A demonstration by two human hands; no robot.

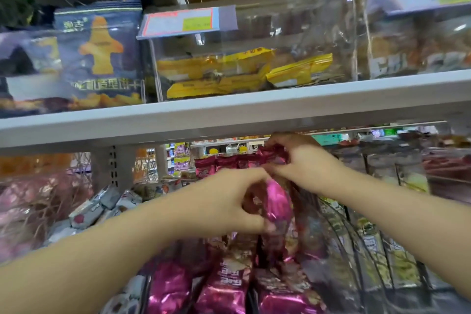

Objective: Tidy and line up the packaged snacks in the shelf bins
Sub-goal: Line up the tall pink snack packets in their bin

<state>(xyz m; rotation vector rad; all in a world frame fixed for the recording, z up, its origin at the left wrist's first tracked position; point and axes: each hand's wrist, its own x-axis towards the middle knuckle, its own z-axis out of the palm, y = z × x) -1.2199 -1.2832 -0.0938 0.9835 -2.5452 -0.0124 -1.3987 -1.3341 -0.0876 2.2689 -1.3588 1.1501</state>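
Shiny magenta snack packets (224, 285) fill a wire bin on the lower shelf, standing in rows. My left hand (229, 201) pinches the edge of an upright magenta packet (277, 201) in the middle of the bin. My right hand (303, 163) is closed on the crumpled top of a dark red packet (270, 154) just behind it, right under the shelf board. More dark red packets (221, 162) stand lined up at the back.
A grey shelf board (229, 115) runs across just above my hands. Above it are a clear bin of yellow packets (242, 74) and blue biscuit bags (99, 58). Silver-white packets (102, 206) lie left of the magenta bin; wire dividers (356, 250) stand on the right.
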